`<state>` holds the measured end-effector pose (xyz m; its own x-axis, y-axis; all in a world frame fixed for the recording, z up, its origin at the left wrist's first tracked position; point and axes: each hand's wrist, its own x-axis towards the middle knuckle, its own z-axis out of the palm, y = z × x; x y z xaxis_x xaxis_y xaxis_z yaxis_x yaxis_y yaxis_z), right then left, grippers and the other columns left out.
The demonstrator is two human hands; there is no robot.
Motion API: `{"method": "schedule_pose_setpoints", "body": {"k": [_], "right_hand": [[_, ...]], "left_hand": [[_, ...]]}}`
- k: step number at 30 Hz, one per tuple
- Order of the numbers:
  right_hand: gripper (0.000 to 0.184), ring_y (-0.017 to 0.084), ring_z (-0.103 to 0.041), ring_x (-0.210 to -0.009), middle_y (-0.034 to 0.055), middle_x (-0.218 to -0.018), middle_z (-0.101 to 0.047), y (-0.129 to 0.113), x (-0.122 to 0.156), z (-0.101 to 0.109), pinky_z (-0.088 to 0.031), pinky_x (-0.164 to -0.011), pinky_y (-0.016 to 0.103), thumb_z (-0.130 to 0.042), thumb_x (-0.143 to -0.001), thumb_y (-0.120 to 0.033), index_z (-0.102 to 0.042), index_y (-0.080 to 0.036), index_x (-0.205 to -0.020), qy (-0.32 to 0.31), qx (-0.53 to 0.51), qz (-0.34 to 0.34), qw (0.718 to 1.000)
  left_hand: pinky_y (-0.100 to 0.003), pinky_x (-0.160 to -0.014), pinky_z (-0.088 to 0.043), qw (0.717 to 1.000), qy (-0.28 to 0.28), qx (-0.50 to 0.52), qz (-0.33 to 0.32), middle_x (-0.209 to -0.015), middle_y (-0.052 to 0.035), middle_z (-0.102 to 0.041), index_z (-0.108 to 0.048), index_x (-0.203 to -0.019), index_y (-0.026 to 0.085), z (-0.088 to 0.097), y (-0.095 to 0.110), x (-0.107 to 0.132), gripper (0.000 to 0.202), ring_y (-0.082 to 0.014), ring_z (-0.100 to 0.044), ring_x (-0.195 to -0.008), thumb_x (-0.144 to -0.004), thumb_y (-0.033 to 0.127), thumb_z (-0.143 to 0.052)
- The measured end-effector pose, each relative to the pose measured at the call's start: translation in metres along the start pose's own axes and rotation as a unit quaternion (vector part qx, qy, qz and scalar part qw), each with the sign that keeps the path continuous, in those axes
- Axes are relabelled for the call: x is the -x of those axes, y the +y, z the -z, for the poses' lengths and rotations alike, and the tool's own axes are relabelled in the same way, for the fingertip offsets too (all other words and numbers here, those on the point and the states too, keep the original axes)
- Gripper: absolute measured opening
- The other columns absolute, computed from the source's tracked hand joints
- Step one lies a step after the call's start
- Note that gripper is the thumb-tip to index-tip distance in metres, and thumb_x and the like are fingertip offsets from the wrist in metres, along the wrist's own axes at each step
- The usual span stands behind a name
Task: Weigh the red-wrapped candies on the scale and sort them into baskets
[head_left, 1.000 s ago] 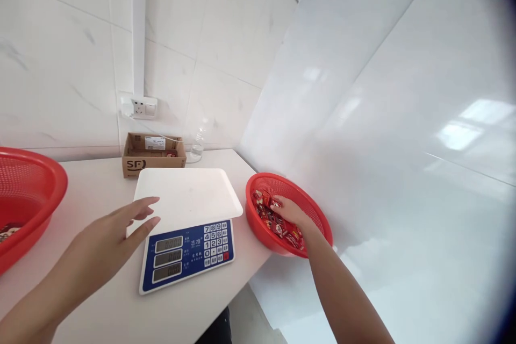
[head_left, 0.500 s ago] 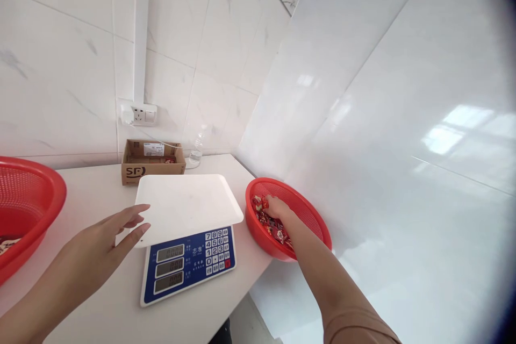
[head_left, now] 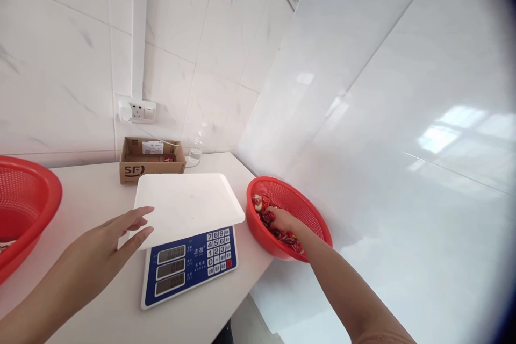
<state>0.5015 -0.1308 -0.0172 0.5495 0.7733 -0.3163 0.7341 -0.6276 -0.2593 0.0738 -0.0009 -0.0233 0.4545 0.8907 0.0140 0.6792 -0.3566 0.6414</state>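
My left hand (head_left: 108, 242) hovers at the left edge of the white weighing pan (head_left: 185, 204), fingers apart and holding nothing. Whether its fingertips touch the pan, I cannot tell. Below the pan, the blue keypad panel of the electronic scale (head_left: 191, 263) faces me, with zeros on its displays. My right hand (head_left: 281, 220) reaches into the right red basket (head_left: 318, 226), its fingers curled round small red wrapped packets. More red wrapped packets (head_left: 292, 239) lie around it in the basket. The fingertips are partly hidden among them.
Another red basket (head_left: 50, 209) stands at the left, with something pale inside. Behind the scale are a cardboard box (head_left: 151, 171) and a clear plastic bottle (head_left: 196, 150). A wall socket (head_left: 137, 112) has a cable. The white table's (head_left: 97, 312) right edge runs beneath the right basket.
My right hand has shifted slightly right and lower among the packets, and its fingers have curled in. Some packets have moved. My left hand has barely moved.
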Motion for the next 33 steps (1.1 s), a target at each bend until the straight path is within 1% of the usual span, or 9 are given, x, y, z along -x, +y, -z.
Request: {"method": "schedule_pose_setpoints", "body": {"k": [3,8,12,17,20,24,28,31,33], "right_hand": [[0.018,0.023,-0.067,-0.080,0.0073,-0.092,-0.071,0.010,0.004,0.017,-0.053,-0.068,0.032,-0.059,-0.076,-0.018,-0.064,-0.021,-0.094,-0.011,-0.097,0.014,0.995],[0.023,0.021,-0.068,-0.082,0.0038,-0.093,-0.069,0.023,0.009,0.028,-0.056,-0.064,0.030,-0.058,-0.072,-0.015,-0.058,-0.022,-0.094,-0.005,-0.219,0.009,0.976],[0.024,0.022,-0.066,-0.091,0.0034,-0.095,-0.068,0.026,0.011,0.033,-0.057,-0.066,0.029,-0.062,-0.071,-0.019,-0.059,-0.022,-0.095,0.029,-0.263,-0.010,0.964],[0.022,0.021,-0.065,-0.087,0.0041,-0.092,-0.068,0.017,0.013,0.047,-0.057,-0.066,0.031,-0.064,-0.071,-0.026,-0.059,-0.021,-0.092,0.088,-0.302,0.002,0.949],[0.026,0.020,-0.065,-0.086,0.0032,-0.096,-0.069,-0.006,0.018,0.057,-0.056,-0.069,0.031,-0.062,-0.074,-0.029,-0.060,-0.022,-0.099,0.109,-0.327,0.039,0.938],[0.023,0.019,-0.067,-0.078,0.0011,-0.086,-0.071,-0.063,0.029,0.053,-0.053,-0.071,0.030,-0.064,-0.074,-0.031,-0.062,-0.022,-0.096,0.143,-0.300,0.146,0.932],[0.009,0.017,-0.064,-0.068,-0.0026,-0.072,-0.066,-0.128,0.037,0.018,-0.047,-0.064,0.028,-0.061,-0.078,-0.028,-0.062,-0.024,-0.086,0.162,-0.201,0.239,0.936],[0.008,0.015,-0.061,-0.066,-0.0029,-0.080,-0.065,-0.163,0.035,-0.018,-0.044,-0.066,0.028,-0.062,-0.080,-0.026,-0.060,-0.025,-0.088,0.143,-0.117,0.296,0.937],[0.010,0.013,-0.058,-0.065,-0.0028,-0.085,-0.064,-0.177,0.032,-0.036,-0.044,-0.066,0.028,-0.066,-0.078,-0.025,-0.059,-0.026,-0.085,0.115,-0.090,0.326,0.934]], "left_hand": [[-0.036,-0.077,-0.050,1.000,0.029,0.000,0.004,-0.112,-0.0036,-0.073,-0.055,-0.129,0.035,0.003,0.005,0.003,0.055,-0.0257,-0.069,-0.087,-0.086,0.063,-0.036],[-0.037,-0.078,-0.051,1.000,0.024,0.001,0.004,-0.110,-0.0020,-0.074,-0.057,-0.127,0.034,0.006,0.013,0.006,0.048,-0.0254,-0.069,-0.085,-0.089,0.058,-0.039],[-0.036,-0.079,-0.051,1.000,-0.004,0.005,-0.005,-0.117,-0.0020,-0.072,-0.055,-0.130,0.035,0.003,0.004,0.002,0.052,-0.0271,-0.070,-0.093,-0.087,0.061,-0.041],[-0.035,-0.075,-0.052,0.999,0.024,0.001,-0.032,-0.117,-0.0040,-0.072,-0.056,-0.130,0.036,-0.003,-0.005,-0.001,0.055,-0.0271,-0.071,-0.088,-0.086,0.064,-0.039],[-0.036,-0.078,-0.053,0.999,0.028,0.002,-0.041,-0.116,-0.0048,-0.073,-0.057,-0.129,0.034,-0.003,-0.002,0.001,0.056,-0.0275,-0.071,-0.092,-0.085,0.064,-0.041],[-0.038,-0.082,-0.053,0.999,0.023,-0.005,-0.047,-0.116,-0.0055,-0.073,-0.057,-0.130,0.033,0.002,0.007,0.007,0.055,-0.0284,-0.070,-0.098,-0.087,0.063,-0.039],[-0.039,-0.084,-0.052,0.999,0.005,-0.011,-0.046,-0.119,-0.0057,-0.072,-0.055,-0.132,0.033,0.008,0.018,0.013,0.052,-0.0275,-0.069,-0.100,-0.091,0.057,-0.036],[-0.040,-0.088,-0.051,0.999,-0.008,-0.012,-0.051,-0.122,-0.0067,-0.070,-0.052,-0.134,0.030,0.011,0.022,0.015,0.051,-0.0273,-0.066,-0.106,-0.092,0.052,-0.035],[-0.041,-0.089,-0.050,0.999,-0.011,-0.014,-0.052,-0.121,-0.0065,-0.070,-0.053,-0.134,0.030,0.013,0.022,0.016,0.049,-0.0275,-0.066,-0.107,-0.092,0.050,-0.036]]}}
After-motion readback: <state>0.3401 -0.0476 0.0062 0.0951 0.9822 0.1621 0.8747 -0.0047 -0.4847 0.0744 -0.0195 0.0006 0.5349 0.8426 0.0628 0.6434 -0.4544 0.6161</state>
